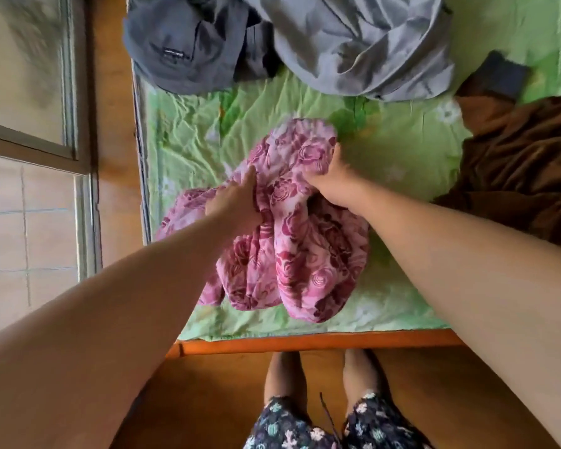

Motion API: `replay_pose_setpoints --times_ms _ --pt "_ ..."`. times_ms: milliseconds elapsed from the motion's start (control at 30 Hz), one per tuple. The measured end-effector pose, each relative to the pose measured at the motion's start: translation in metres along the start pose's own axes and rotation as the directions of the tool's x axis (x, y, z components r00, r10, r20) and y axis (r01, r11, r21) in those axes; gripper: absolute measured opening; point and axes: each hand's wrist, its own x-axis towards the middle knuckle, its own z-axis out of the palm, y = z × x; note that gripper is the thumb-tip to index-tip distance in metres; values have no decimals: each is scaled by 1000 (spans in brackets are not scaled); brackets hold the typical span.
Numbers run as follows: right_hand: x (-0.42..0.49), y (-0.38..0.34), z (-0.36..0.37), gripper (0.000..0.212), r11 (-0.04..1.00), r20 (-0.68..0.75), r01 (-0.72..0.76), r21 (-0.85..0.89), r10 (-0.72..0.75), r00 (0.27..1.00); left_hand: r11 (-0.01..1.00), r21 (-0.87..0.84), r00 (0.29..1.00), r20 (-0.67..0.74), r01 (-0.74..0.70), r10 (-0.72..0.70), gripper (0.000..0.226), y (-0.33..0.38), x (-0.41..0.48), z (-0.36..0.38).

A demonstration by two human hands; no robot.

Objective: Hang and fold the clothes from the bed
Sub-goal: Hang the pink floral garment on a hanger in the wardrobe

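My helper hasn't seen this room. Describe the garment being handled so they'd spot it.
On the green-sheeted bed, near its front edge, the left hand and right hand grip a crumpled garment. It alone is pink with rose print; the grey clothes and brown garment are plain.

Both hands, left hand (237, 202) and right hand (329, 178), grip the pink floral garment (292, 241) bunched on the green bed (402, 157), near the grey clothes (353, 43).
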Motion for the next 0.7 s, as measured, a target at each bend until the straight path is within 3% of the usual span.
replay_pose_setpoints --times_ms 133,233,300,367,467,533,567,633,700 --pt "-17 26 26 91 995 -1 -102 0 102 995 999 -28 1000 -24 19 -19 104 -2 -19 21" --pt "-28 42 28 111 989 21 -140 54 139 990 987 -156 999 22 38 -35 109 -5 -31 28" --pt "-34 49 20 117 986 96 -139 95 130 987 978 -207 995 95 25 -5 99 -10 -39 26" --pt "-39 50 11 104 982 128 -137 132 120 984 989 -148 990 141 20 2 84 -15 -47 19" --pt "-42 46 8 70 962 97 -149 228 130 987 993 101 998 25 -59 57 61 -14 -58 8" --pt "-48 42 10 55 934 6 -142 329 149 989 970 221 993 -37 -105 116 60 -14 -60 7" --pt "-48 43 12 56 908 -68 -114 403 154 986 971 201 991 -20 -128 134 64 -14 -62 5" --pt "-55 42 11 53 829 -168 -80 553 205 964 981 -154 987 98 -115 130 70 -13 -68 1" --pt "-66 39 4 43 755 -160 -89 650 251 955 799 -602 965 219 17 145 70 -14 -78 -2"
